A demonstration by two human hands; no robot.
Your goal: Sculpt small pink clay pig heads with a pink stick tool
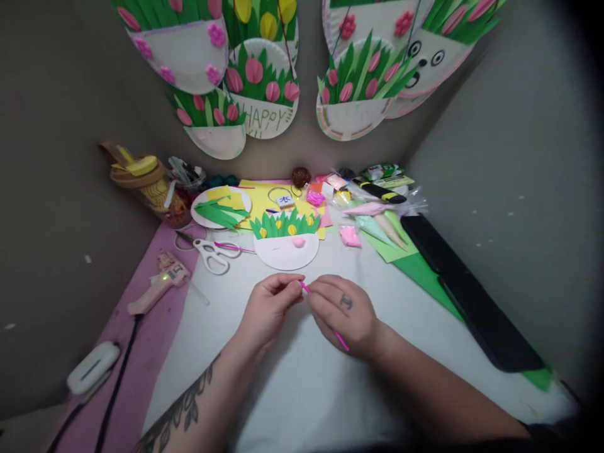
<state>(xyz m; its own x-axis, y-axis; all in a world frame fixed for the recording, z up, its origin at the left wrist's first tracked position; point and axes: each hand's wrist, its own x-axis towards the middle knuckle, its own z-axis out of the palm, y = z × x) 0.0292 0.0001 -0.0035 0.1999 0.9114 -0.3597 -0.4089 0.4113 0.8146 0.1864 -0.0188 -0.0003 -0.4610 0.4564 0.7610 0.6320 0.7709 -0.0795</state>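
Above the white table cover, my left hand point(271, 308) pinches one end of a thin bright pink cord point(340, 340) between thumb and fingertips. My right hand point(346, 311) is closed around the same cord, and its other end sticks out below the palm. Whether it is yarn or another strand, I cannot tell. Just beyond my fingers lies a half paper plate point(283, 255) with green paper grass, small yellow flowers and a pink blob on its front. White-handled scissors point(216, 257) rest open to the left, beside another pink strand point(234, 247).
A pink glue gun point(163, 286) with a black cord is at left, near a tumbler point(153, 189). A plate point(201, 211) holds paper strips. Bags of coloured clay point(372, 220) and a black folding case point(472, 292) are at right. Decorated plates point(267, 88) hang on the wall.
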